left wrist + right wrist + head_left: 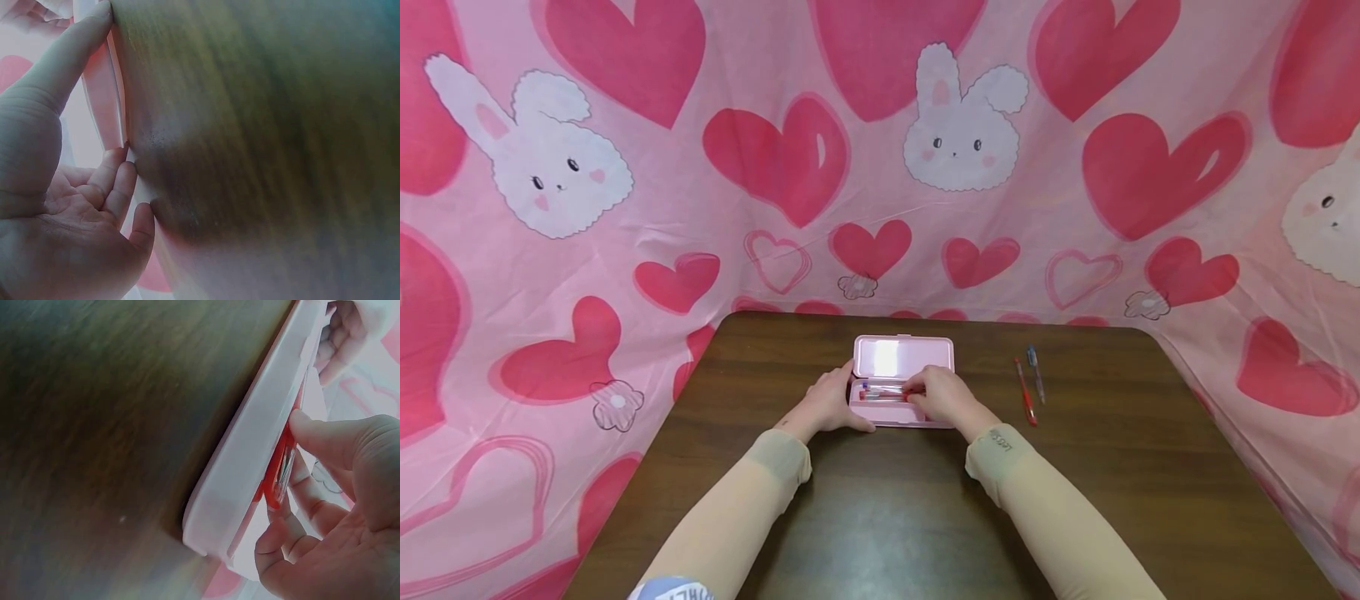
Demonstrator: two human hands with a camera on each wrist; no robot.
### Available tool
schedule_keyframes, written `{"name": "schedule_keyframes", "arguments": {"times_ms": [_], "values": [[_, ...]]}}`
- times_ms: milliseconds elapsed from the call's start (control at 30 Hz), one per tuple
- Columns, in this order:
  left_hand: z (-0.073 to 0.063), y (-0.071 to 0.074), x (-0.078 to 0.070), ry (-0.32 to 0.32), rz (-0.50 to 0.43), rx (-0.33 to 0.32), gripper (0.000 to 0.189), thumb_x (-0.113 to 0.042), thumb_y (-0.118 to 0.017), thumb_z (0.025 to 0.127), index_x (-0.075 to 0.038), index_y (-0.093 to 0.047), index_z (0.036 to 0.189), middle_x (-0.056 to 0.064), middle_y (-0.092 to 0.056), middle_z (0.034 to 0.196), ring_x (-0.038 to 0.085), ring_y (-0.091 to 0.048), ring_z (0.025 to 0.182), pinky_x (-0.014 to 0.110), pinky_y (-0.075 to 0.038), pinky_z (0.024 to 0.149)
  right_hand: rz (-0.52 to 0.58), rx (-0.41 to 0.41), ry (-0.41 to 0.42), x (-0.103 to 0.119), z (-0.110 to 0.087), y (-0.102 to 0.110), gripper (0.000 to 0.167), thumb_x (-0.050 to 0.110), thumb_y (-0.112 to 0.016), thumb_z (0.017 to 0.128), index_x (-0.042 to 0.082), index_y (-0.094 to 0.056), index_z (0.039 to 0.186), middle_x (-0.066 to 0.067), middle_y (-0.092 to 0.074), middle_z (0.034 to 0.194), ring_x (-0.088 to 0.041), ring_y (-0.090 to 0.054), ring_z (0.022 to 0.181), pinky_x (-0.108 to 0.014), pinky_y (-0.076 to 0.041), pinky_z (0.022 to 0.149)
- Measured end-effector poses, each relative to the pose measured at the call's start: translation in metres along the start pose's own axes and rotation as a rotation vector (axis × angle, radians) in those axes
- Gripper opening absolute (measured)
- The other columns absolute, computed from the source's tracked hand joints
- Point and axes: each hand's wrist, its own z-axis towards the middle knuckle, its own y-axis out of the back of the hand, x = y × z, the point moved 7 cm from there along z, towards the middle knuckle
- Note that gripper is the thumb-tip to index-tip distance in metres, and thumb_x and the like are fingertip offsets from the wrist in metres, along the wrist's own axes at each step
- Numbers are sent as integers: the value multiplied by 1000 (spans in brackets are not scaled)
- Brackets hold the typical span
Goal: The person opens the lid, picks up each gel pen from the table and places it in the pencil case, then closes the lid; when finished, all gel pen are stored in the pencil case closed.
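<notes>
A pink pencil case [887, 414] lies on the table with its lid [917, 357] raised at the back. Several pens [882, 395] lie crosswise inside it, some with red ends and one with a blue end. At the case's left end, my left hand [829, 402] holds it, the thumb along the front and the fingers at the side and back. My right hand [951, 398] reaches over the right part of the case. In the right wrist view, its thumb and fingers pinch a clear pen with a red end [275, 481]; the pen's far part is hidden.
To the right of the case, a red pen [1026, 392] and a blue-capped clear pen [1036, 373] lie on the dark wooden table [880, 517]. Pink fabric [880, 192] with hearts and rabbits hangs behind the table and along both sides.
</notes>
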Motion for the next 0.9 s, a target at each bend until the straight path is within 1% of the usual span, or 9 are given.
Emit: {"name": "schedule_keyframes", "arguments": {"times_ms": [67, 133, 233, 333, 467, 567, 667, 800, 900], "values": [[0, 0, 0, 5, -5, 4, 134, -51, -104, 68, -17, -29, 174, 14, -55, 161, 37, -48, 149, 68, -37, 129, 14, -16, -5, -4, -1, 4, 20, 21, -81, 100, 16, -87, 118, -9, -79, 113, -27, -71, 107, -50, -58, 108], [-1, 0, 0, 8, -8, 5, 134, -51, -104, 68, -18, -28, 174, 14, -55, 162, 37, -47, 150, 68, -36, 129, 26, -32, -18, -9, -2, 8, 20, 22, -81, 100, 15, -86, 118, -9, -79, 114, -29, -72, 109, -51, -58, 108], [-1, 0, 0, 7, -14, 0, 134, -50, -104, 68, -18, -29, 174, 14, -55, 161, 36, -48, 150, 69, -36, 129, 33, -63, -44, -18, -3, 17, 20, 24, -80, 100, 15, -85, 118, -9, -78, 110, -27, -71, 103, -50, -61, 102], [-1, 0, 0, 9, -17, -3, 133, -49, -104, 68, -18, -29, 174, 14, -55, 162, 36, -47, 150, 69, -36, 129, 38, -89, -63, -28, -4, 26, 24, 25, -79, 101, 14, -83, 122, -9, -77, 108, -24, -69, 96, -48, -62, 94], [-1, -1, 0, 12, -17, 0, 134, -50, -104, 69, -19, -28, 174, 14, -55, 162, 36, -47, 150, 68, -36, 129, 47, -150, -84, -45, -9, 39, 30, 26, -77, 102, 11, -80, 128, -10, -75, 106, -25, -67, 93, -48, -62, 91], [-1, -1, 0, 9, -10, -3, 135, -50, -104, 68, -19, -28, 174, 14, -55, 161, 36, -47, 150, 67, -36, 129, 43, -232, -98, -62, -12, 50, 31, 25, -75, 103, 7, -78, 128, -13, -76, 106, -30, -70, 95, -51, -61, 91], [-1, 0, 0, 10, -7, -5, 135, -50, -105, 68, -19, -28, 174, 14, -55, 162, 36, -47, 150, 67, -36, 130, 54, -299, -143, -84, -15, 62, 34, 24, -71, 104, 4, -75, 131, -17, -76, 110, -35, -72, 102, -56, -59, 95], [-1, 1, -1, 12, -5, -4, 135, -50, -104, 68, -19, -27, 175, 14, -55, 162, 37, -47, 151, 68, -35, 130, 80, -345, -243, -117, -23, 77, 39, 27, -66, 106, 3, -71, 137, -21, -74, 118, -41, -70, 112, -60, -56, 102], [-1, 1, -1, 13, -4, -3, 135, -50, -104, 68, -19, -28, 174, 14, -55, 162, 36, -47, 150, 68, -35, 129, 88, -363, -300, -137, -30, 87, 41, 28, -64, 107, 2, -68, 139, -23, -74, 122, -44, -69, 115, -62, -55, 102]]}}
